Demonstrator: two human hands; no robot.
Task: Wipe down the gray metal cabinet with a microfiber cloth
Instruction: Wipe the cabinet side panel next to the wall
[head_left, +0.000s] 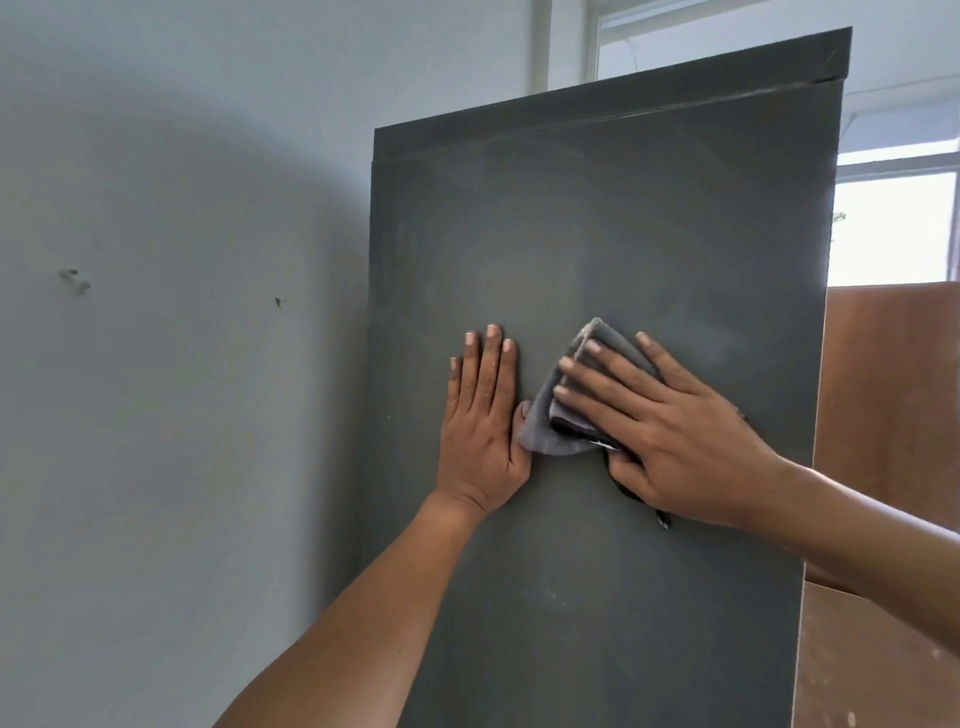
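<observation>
Two bare forearms come into view from the lower edge, and no sleeve, cuff, glove or band covers either of them as far as the picture reaches. The left hand (480, 415) has short, trimmed, unpainted nails that look pale at the tips, and no ring shows on any finger. The right hand (670, 431) is the same: short plain nails, bare fingers, knuckle creases clearly visible. Back from each grip, both wrists are uncovered, with no watch or bracelet on them. A few tiny pale specks dot the right forearm near the lower right edge.
</observation>
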